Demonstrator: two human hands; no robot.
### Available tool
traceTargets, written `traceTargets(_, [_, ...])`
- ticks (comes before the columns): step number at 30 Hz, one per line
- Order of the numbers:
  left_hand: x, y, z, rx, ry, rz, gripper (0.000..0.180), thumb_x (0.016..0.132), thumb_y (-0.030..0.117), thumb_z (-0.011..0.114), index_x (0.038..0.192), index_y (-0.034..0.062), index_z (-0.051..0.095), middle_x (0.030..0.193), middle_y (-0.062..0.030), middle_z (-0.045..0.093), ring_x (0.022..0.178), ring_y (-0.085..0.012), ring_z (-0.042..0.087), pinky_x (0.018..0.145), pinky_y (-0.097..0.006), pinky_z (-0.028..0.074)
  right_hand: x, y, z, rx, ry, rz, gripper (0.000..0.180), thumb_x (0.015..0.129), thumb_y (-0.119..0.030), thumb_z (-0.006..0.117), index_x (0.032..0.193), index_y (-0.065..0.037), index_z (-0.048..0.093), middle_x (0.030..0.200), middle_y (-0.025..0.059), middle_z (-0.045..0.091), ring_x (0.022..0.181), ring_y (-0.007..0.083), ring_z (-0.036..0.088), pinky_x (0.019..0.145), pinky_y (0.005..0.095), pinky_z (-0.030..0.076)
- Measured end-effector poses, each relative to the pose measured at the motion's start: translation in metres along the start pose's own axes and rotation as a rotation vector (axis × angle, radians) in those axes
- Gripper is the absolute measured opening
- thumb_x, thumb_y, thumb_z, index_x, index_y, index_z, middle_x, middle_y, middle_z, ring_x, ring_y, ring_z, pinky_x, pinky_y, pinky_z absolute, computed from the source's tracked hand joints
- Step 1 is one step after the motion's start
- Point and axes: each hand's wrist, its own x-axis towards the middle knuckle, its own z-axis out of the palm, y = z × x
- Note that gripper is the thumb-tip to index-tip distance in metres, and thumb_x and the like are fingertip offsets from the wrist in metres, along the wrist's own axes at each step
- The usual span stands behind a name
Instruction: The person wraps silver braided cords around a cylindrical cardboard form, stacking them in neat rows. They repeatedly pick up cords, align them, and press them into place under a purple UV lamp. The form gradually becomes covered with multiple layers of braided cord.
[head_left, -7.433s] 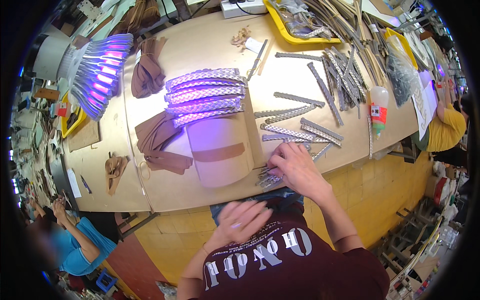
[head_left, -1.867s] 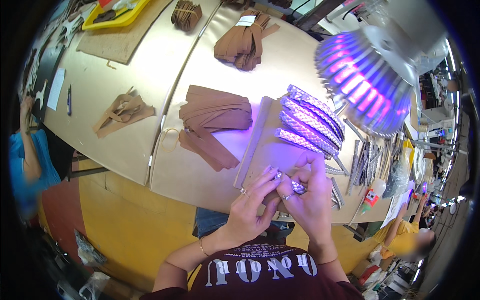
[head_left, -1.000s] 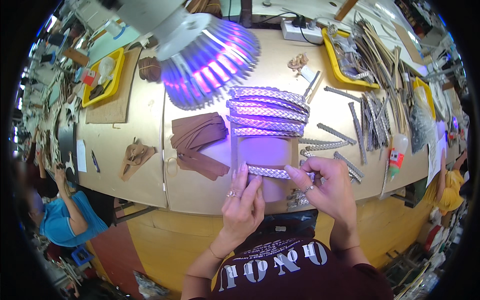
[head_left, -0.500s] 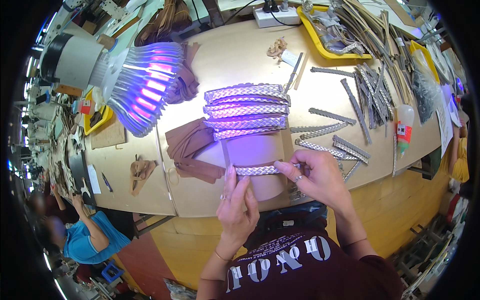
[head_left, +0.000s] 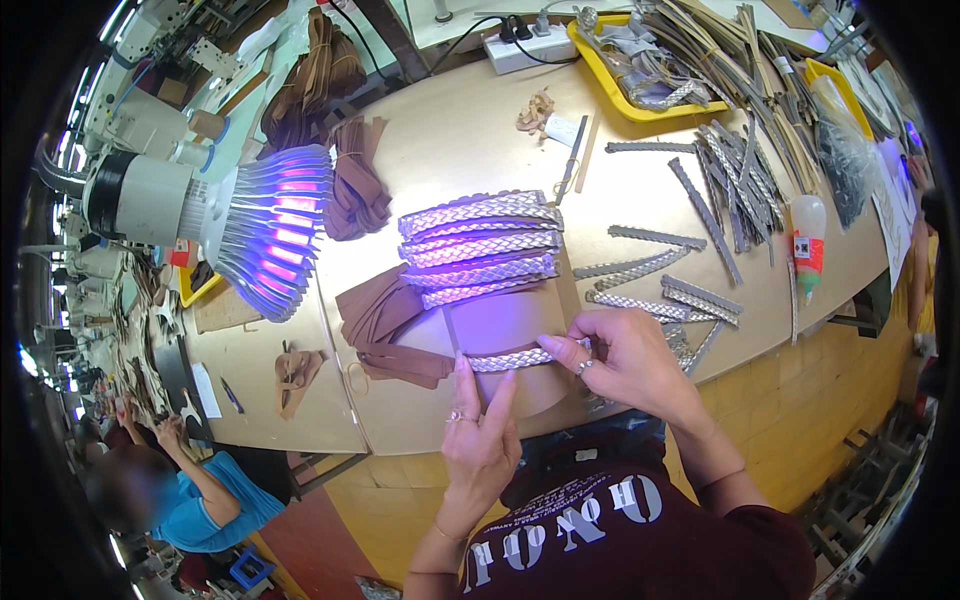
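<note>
A silver braided strip [head_left: 505, 359] with a brown strip along its far edge lies on a brown sheet [head_left: 535, 392] in front of me. My right hand [head_left: 632, 366] pinches its right end between thumb and fingers. At the other end, my left hand [head_left: 480, 440] touches the braid with outstretched fingertips, the fingers spread apart. Just beyond, several silver braided bands [head_left: 482, 245] lie in parallel rows, tinted purple by the lamp [head_left: 268, 232]. Left of the sheet is a folded bundle of brown strips [head_left: 385, 318].
Loose braided and grey strips [head_left: 650, 262] lie scattered to the right, near a bottle with a red label [head_left: 808, 240]. A yellow tray [head_left: 640, 108] of scraps and a white power strip [head_left: 530, 50] stand at the back. Another person in blue [head_left: 222, 498] works at far left.
My view has shifted slightly, so the lamp and table appear displaced. Both hands stay at the braided strip; my right thumb sits a little further left along it.
</note>
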Motion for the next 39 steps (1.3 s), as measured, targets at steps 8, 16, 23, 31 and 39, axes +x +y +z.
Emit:
traceTargets(8, [0.007, 0.007, -0.011, 0.036, -0.093, -0.038, 0.045, 0.085, 0.0, 0.06, 0.128, 0.0122, 0.062, 0.138, -0.04, 0.042, 0.113, -0.0531, 0.057, 0.09, -0.049, 0.052, -0.002, -0.014, -0.02, 0.121, -0.021, -0.154, 0.031, 0.085, -0.025, 0.077, 0.07, -0.001, 0.066, 0.053, 0.0049, 0.056, 0.046, 0.0101, 0.05, 0.045, 0.0261, 0.038])
traceTargets(16, [0.01, 0.009, -0.007, 0.144, 0.031, 0.064, 0.031, 0.092, 0.0, 0.058, 0.122, 0.0074, 0.062, 0.135, -0.0322, 0.051, 0.09, -0.0388, 0.069, 0.073, -0.04, 0.054, 0.004, 0.023, -0.014, 0.247, -0.123, 0.042, 0.039, 0.086, -0.039, 0.073, 0.074, -0.002, 0.067, 0.054, 0.0076, 0.056, 0.047, 0.0193, 0.051, 0.049, 0.0337, 0.039])
traceTargets(23, [0.011, 0.009, -0.008, 0.113, 0.008, 0.053, 0.036, 0.089, -0.002, 0.059, 0.124, 0.0075, 0.062, 0.135, -0.0345, 0.049, 0.102, -0.0421, 0.065, 0.081, -0.041, 0.053, 0.009, 0.042, 0.001, 0.315, -0.161, 0.087, 0.033, 0.093, -0.028, 0.069, 0.081, 0.002, 0.065, 0.063, -0.0008, 0.055, 0.061, 0.0051, 0.048, 0.055, 0.0256, 0.038])
traceTargets(31, [0.009, 0.007, -0.01, 0.06, -0.041, 0.006, 0.046, 0.085, -0.003, 0.06, 0.129, 0.0092, 0.061, 0.137, -0.0391, 0.045, 0.116, -0.0476, 0.058, 0.09, -0.044, 0.051, 0.009, 0.051, 0.018, 0.36, -0.032, 0.005, 0.038, 0.09, -0.039, 0.068, 0.082, -0.002, 0.069, 0.059, 0.0112, 0.057, 0.054, 0.0227, 0.054, 0.054, 0.0362, 0.042])
traceTargets(39, [0.008, 0.009, -0.012, 0.064, -0.061, -0.028, 0.042, 0.085, -0.003, 0.059, 0.126, 0.0093, 0.062, 0.136, -0.0378, 0.046, 0.097, -0.0439, 0.066, 0.077, -0.043, 0.054, 0.007, 0.047, 0.027, 0.133, 0.014, -0.025, 0.031, 0.093, -0.032, 0.067, 0.084, -0.002, 0.065, 0.064, 0.0111, 0.059, 0.058, 0.0213, 0.056, 0.057, 0.0357, 0.045])
